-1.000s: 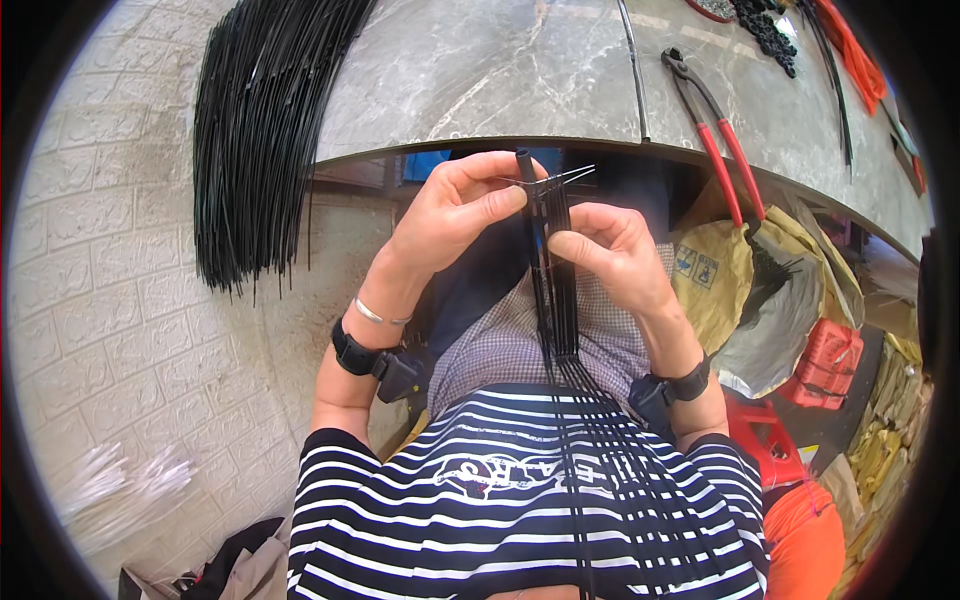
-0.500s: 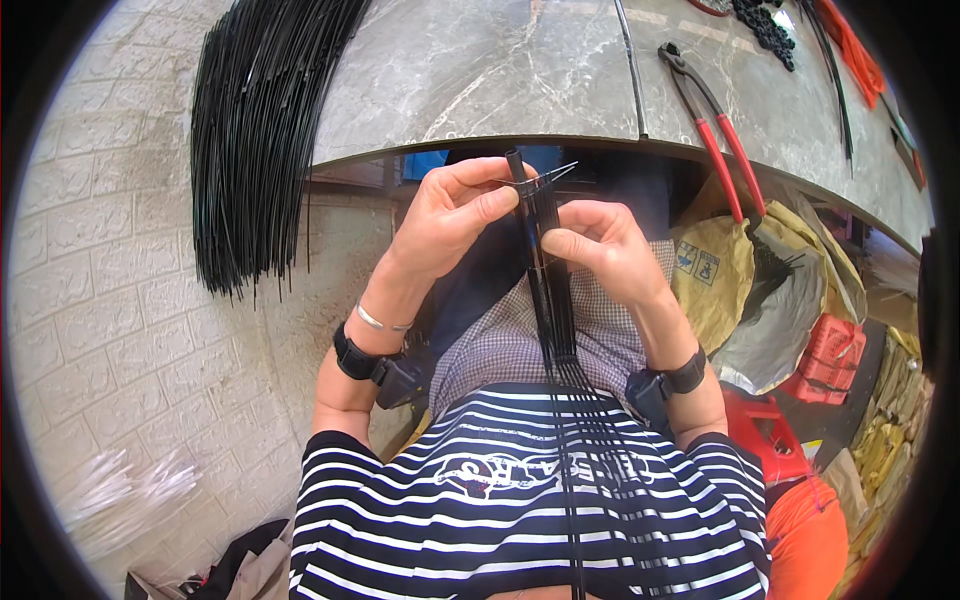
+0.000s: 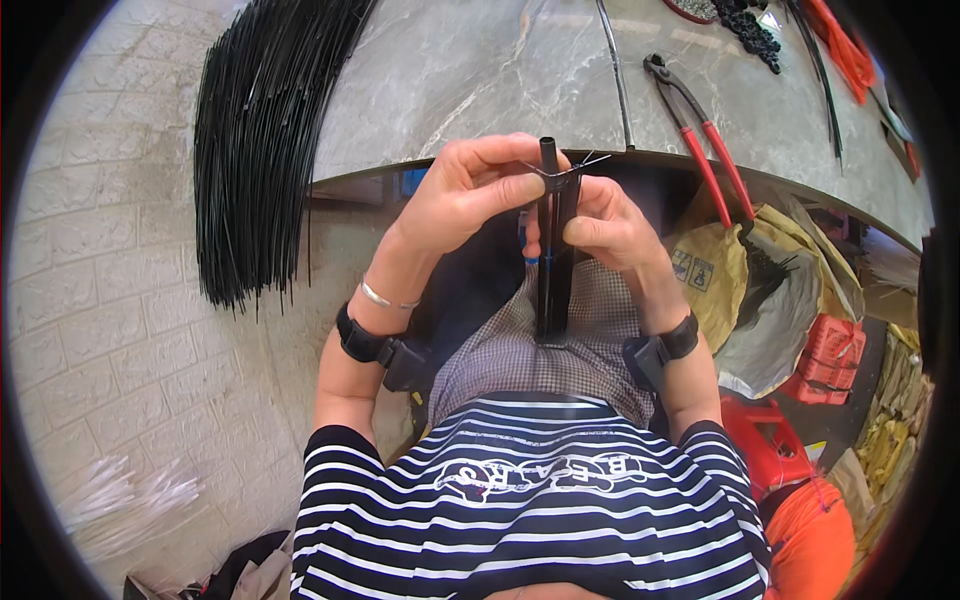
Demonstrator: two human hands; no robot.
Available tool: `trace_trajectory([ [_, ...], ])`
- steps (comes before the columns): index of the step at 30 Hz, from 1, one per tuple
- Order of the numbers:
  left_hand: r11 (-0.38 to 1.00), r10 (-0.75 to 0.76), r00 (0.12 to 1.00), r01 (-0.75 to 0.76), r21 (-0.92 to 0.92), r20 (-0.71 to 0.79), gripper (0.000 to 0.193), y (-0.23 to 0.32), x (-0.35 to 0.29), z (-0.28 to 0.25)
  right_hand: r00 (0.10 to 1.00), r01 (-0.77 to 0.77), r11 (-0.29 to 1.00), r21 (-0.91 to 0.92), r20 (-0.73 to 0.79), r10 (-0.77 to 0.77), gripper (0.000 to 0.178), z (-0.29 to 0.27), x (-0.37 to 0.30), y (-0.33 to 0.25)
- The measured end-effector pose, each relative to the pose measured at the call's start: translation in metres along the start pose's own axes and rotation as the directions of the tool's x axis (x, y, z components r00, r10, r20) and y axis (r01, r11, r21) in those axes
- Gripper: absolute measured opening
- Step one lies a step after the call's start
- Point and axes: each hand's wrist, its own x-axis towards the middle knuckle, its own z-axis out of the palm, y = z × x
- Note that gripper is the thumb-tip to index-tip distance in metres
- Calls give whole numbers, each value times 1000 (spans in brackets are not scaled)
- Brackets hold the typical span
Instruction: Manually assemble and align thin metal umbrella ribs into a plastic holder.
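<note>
You seem to be at binding the tube (image 3: 548,150) and strips (image 3: 563,270), upper middle of the frame, with the wire (image 3: 597,159); the next move looks to call for steady tension. Your left hand (image 3: 470,195) has its grip nearly closed, pinching the tube near its top; your right hand (image 3: 615,228), similarly narrow, grasps the strips.

I see strands (image 3: 265,170) draped over the left end of the worktop (image 3: 460,90). Further right lies a rod (image 3: 615,75), then pliers (image 3: 702,140), handles jutting past the near edge towards a sack (image 3: 712,265). Before the worktop, a tube (image 3: 547,158) sits between left grip (image 3: 465,200) and right grip (image 3: 617,225).
</note>
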Motion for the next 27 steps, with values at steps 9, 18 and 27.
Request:
trace_trajectory([
  [9, 998, 61, 996, -60, -9, 64, 42, -13, 41, -1, 992, 79, 991, -103, -91, -89, 22, -23, -3, -13],
  [18, 981, 167, 974, -180, -69, -156, 50, 4, 9, 41, 956, 128, 973, -194, -238, -173, 16, -7, -10, -7],
  [27, 976, 165, 935, -111, 185, -314, 24, 10, 2, 41, 915, 167, 909, -381, -283, -287, 12, 26, -13, -3],
])
